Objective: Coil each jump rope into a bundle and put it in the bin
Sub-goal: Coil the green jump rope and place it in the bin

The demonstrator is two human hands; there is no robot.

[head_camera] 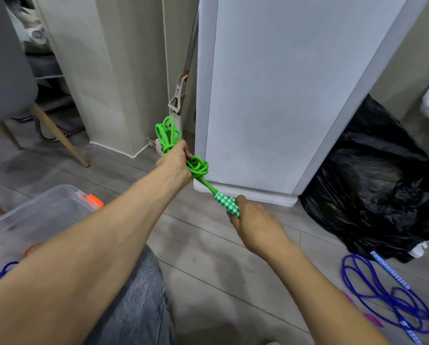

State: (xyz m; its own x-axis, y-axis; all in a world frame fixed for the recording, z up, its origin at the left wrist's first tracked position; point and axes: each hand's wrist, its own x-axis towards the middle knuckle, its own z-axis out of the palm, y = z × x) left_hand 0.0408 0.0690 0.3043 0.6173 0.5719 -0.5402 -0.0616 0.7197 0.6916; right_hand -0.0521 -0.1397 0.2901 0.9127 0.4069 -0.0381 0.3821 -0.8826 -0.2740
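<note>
Green rope [170,135] bunched in left hand [176,161], fingers clenched round coils; right hand [252,224] grips checked handle [227,205], midair. Risk: loose wrap unravels before bin [46,207].

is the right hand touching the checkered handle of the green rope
Touching. Head view: the right hand curls round the checkered handle, its lower end hidden in the fist; the left hand grips the green rope.

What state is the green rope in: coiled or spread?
Coiled, outside the bin: left hand grips the green rope in bunched loops, right hand holds its checked handle.
</note>
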